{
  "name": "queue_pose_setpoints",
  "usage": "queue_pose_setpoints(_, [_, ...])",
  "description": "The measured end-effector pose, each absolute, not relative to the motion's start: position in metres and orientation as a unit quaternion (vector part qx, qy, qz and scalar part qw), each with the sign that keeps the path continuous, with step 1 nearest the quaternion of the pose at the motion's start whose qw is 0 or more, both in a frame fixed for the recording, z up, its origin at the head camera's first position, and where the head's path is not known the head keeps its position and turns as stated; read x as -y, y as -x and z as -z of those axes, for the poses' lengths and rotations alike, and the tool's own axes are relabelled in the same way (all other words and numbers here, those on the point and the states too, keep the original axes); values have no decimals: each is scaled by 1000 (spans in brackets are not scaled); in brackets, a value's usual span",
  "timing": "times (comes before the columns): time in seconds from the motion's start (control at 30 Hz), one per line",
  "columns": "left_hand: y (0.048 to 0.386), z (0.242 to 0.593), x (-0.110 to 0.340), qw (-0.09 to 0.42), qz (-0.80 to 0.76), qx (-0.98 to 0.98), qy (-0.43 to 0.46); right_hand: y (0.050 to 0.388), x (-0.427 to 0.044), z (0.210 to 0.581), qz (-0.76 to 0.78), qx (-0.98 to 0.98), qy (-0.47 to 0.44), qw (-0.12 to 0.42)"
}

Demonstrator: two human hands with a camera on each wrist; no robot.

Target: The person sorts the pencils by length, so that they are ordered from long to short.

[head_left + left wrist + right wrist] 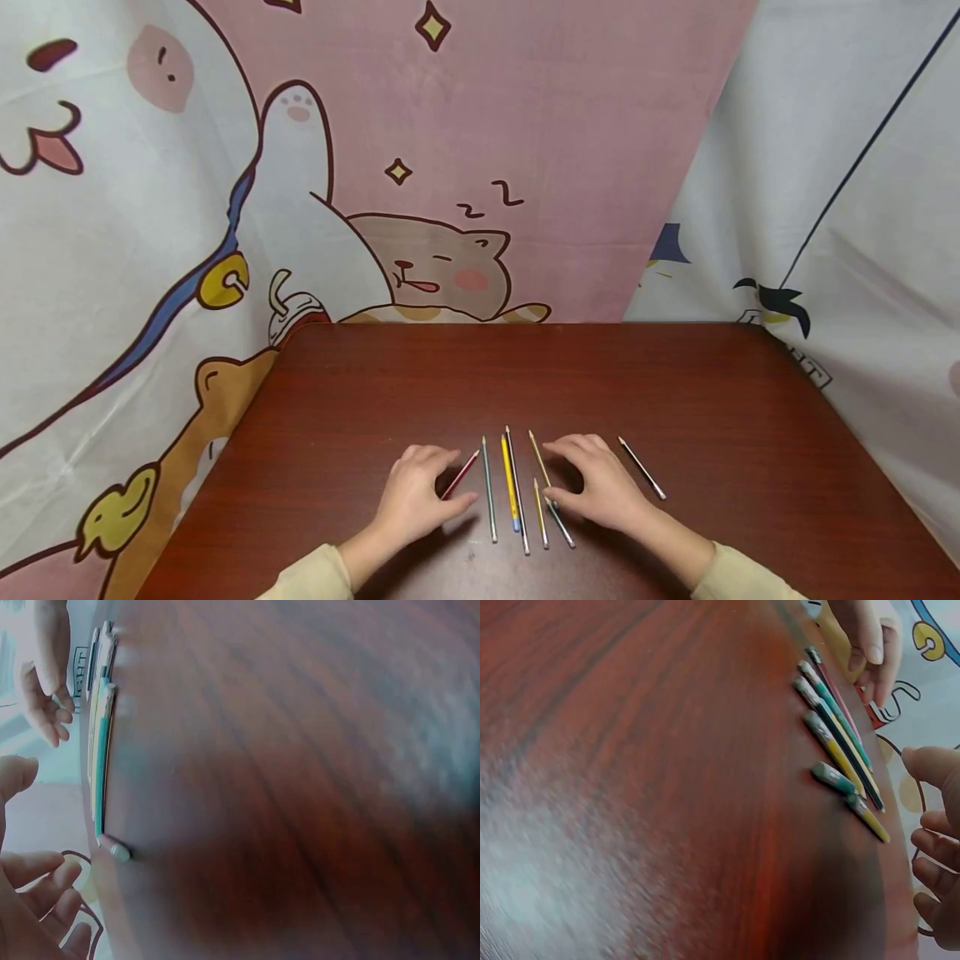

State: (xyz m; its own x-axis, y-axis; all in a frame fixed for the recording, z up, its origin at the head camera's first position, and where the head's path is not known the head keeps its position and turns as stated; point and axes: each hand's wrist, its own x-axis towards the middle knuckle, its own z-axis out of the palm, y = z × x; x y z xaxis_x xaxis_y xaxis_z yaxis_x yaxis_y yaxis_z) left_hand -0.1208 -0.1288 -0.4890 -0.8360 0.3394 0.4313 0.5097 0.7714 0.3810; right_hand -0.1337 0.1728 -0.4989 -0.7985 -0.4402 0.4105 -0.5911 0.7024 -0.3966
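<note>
Several pencils lie on the table in the head view. My left hand [415, 493], fingers relaxed and thumb apart, hovers by a red pencil [462, 473]. Right of that are a teal pencil [489, 492], a yellow pencil [509, 477] with a blue end and a dark pencil [522, 512]. Loosely curved, my right hand [603, 483] is over a gold pencil [538, 454], partly covering it. A short yellow pencil [541, 515] and a green pencil [561, 525] lie below its thumb. In the wrist views, both the left hand [34, 900] and right hand [941, 840] hold nothing.
A dark pencil [642, 468] lies apart, to the right of my right hand. The brown wooden table [360, 392] reaches back to a cloth [585, 150] printed with cartoon animals, which also hangs along both sides.
</note>
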Motion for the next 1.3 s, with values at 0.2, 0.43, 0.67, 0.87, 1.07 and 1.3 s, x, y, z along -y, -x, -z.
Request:
queue_pose_setpoints(0.2, [118,493,121,174,263,926,207,131,-164,505,-273,910,-274,151])
queue_pose_setpoints(0.43, [116,500,113,162,265,931,190,130,-154,512,-275,899,-288,180])
queue_pose_setpoints(0.67, [116,503,109,157,265,933,184,129,-147,517,-270,901,-287,178])
queue_pose_setpoints(0.87, [117,506,105,161,259,934,186,129,-142,518,-273,903,-281,177])
queue_pose_setpoints(1.07, [118,508,102,156,259,934,188,129,-138,521,-264,908,-273,179])
queue_pose_setpoints(1.3, [119,509,99,153,248,937,191,131,-133,522,-250,916,-262,174])
